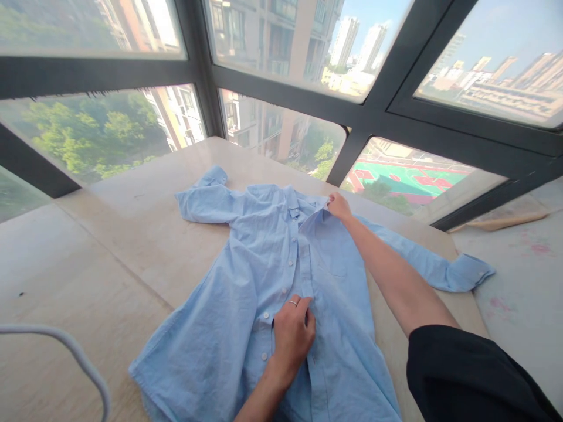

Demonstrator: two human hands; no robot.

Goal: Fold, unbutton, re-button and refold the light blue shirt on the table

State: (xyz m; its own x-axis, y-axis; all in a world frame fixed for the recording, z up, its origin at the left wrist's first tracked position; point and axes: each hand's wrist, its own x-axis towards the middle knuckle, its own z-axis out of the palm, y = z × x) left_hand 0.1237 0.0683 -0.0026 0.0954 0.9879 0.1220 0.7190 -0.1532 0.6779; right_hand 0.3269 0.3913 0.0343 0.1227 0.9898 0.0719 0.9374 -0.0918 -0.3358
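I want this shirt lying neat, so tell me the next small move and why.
I'd probably ease the right hand slightly left, bringing the loose front of the shirt over the buttons. That hand pinches the front near the neck, the left hand is at its edge lower down, and the buttons lie uncovered and unfastened beside it.

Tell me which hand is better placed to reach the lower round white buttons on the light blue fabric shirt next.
Probably the left hand: it sits beside the lower buttons on the shirt, while the right hand is farther up, pinching the shirt near its top.
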